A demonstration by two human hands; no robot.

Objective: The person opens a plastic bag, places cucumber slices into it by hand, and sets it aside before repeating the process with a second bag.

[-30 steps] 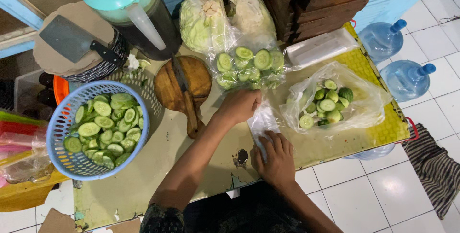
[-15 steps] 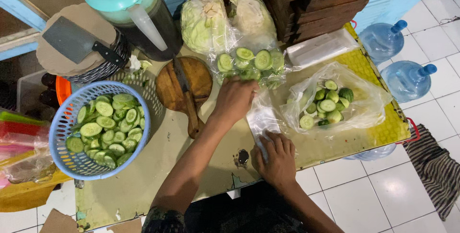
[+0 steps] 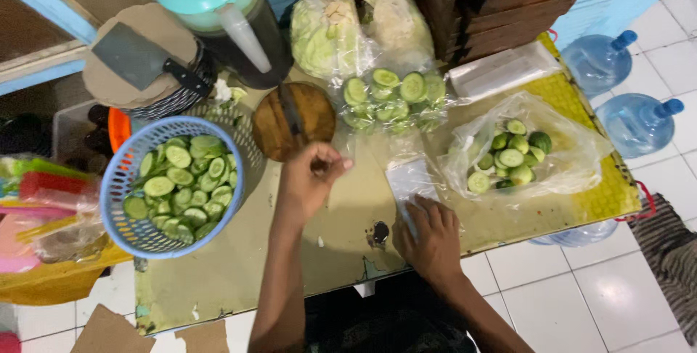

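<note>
Bag, small and clear, is pinned flat on the surface under the right hand, fingers spread narrow on its lower edge. Left hand is raised just left of it, fingers curled shut, holding nothing visible. Blue basket of cucumber slices sits left, board behind, white tiled floor to the right.
</note>
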